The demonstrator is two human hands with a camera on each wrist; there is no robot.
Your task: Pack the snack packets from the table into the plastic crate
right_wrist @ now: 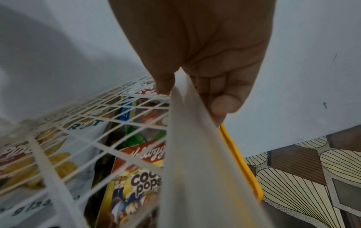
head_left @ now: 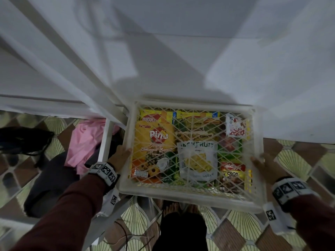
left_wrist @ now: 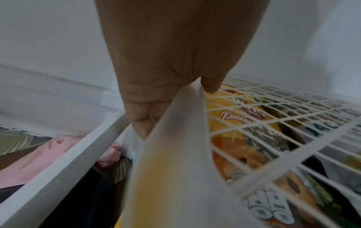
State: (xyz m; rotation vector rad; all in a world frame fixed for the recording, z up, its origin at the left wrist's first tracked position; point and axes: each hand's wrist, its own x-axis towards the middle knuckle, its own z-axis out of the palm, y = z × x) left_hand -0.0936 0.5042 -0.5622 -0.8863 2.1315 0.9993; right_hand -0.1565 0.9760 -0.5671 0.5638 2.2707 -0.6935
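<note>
A white plastic crate (head_left: 190,196) with a lattice cover (head_left: 199,134) is held at the near edge of the white table (head_left: 181,51), its near half over the floor. Under the lattice lie several snack packets: a yellow pineapple biscuit packet (head_left: 155,142), a white jackfruit pouch (head_left: 198,160) and a Coco Pops packet (head_left: 233,173). My left hand (head_left: 120,153) grips the crate's left rim (left_wrist: 175,154), thumb on top (left_wrist: 210,86). My right hand (head_left: 261,163) grips the right rim (right_wrist: 195,154), beside the Coco Pops packet (right_wrist: 140,182).
A yellow plastic strip (right_wrist: 240,162) runs under the crate's right rim. Left of the crate stands the white table frame (head_left: 107,138), with a pink cloth (head_left: 87,140) and a black bag (head_left: 23,138) on the patterned tile floor (head_left: 299,160). My feet (head_left: 174,209) show below the crate.
</note>
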